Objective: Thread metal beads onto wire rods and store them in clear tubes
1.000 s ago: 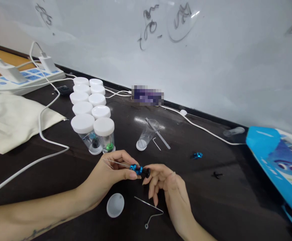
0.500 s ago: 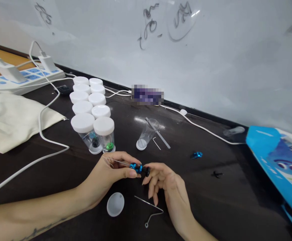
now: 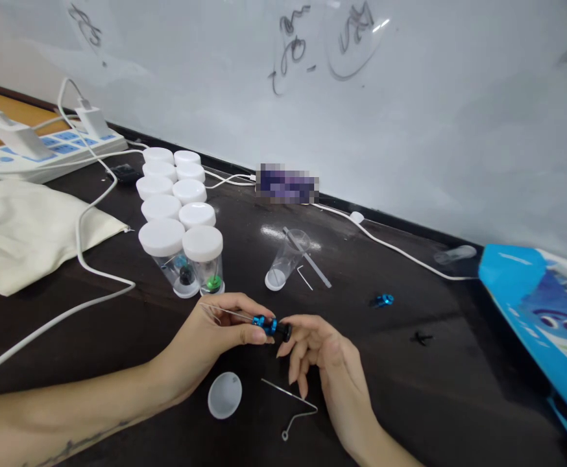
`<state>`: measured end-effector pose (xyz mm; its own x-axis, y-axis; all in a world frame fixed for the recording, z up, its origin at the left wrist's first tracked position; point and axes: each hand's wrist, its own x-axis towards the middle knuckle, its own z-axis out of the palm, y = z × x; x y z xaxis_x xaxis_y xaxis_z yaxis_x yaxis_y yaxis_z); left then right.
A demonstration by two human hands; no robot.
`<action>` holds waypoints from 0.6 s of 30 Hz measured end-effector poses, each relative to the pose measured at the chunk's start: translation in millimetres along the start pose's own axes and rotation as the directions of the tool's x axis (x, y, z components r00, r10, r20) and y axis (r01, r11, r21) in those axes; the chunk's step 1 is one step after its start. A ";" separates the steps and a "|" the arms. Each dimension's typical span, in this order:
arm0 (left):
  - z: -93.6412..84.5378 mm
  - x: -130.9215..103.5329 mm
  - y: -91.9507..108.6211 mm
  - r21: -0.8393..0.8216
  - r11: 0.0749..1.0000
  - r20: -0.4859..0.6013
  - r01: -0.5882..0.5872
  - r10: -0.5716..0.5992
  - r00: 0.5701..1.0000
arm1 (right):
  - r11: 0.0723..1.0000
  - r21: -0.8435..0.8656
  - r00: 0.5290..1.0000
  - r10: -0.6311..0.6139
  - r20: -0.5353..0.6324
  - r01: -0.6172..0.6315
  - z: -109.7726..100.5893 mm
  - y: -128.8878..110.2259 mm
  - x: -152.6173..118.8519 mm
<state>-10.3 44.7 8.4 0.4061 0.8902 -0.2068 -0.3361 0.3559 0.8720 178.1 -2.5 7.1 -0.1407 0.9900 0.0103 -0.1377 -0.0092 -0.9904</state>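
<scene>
My left hand [image 3: 228, 327] pinches a small blue and black cylindrical part [image 3: 265, 324] between thumb and fingers. A thin metal wire runs from the part back over the palm. My right hand [image 3: 320, 350] has its fingers loosely bent and apart, with the index fingertip at the black end; whether it touches cannot be made out. Below the hands lie a bent wire with a small loop [image 3: 290, 395] and a white round lid [image 3: 224, 395]. Farther back, an open clear jar [image 3: 283, 263] lies on its side, beside a clear strip [image 3: 315, 267] and a small hex key [image 3: 305, 277].
Several white-lidded jars [image 3: 202, 244] stand in two rows at left. A small blue part [image 3: 385, 299] and a black piece [image 3: 422, 337] lie right, near a blue package [image 3: 517, 311]. White cables [image 3: 82, 253], a cloth bag [image 3: 35, 227] and a power strip [image 3: 60, 146] occupy the left.
</scene>
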 end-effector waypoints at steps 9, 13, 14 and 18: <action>0.2 -0.5 -0.4 0.001 1.000 -0.001 -0.005 0.005 1.000 | 1.000 -0.001 1.000 0.007 -0.007 -0.007 0.8 -2.2 -0.4; 0.0 -0.1 -0.1 0.005 1.000 0.003 -0.001 0.001 1.000 | 1.000 0.003 1.000 0.002 -0.004 -0.002 0.9 -2.0 -0.4; 0.0 -0.1 0.0 0.005 1.000 0.002 -0.001 0.001 1.000 | 1.000 0.006 1.000 0.002 -0.006 -0.002 0.8 -1.9 -0.4; 0.4 -0.6 0.6 0.010 1.000 -0.009 -0.002 0.002 1.000 | 1.000 0.011 1.000 0.005 0.003 -0.005 0.4 -1.4 -0.4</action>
<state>-10.5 44.3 9.2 0.3981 0.8932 -0.2091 -0.3280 0.3515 0.8769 178.0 -2.9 8.5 -0.1447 0.9895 0.0063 -0.1480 -0.0153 -0.9889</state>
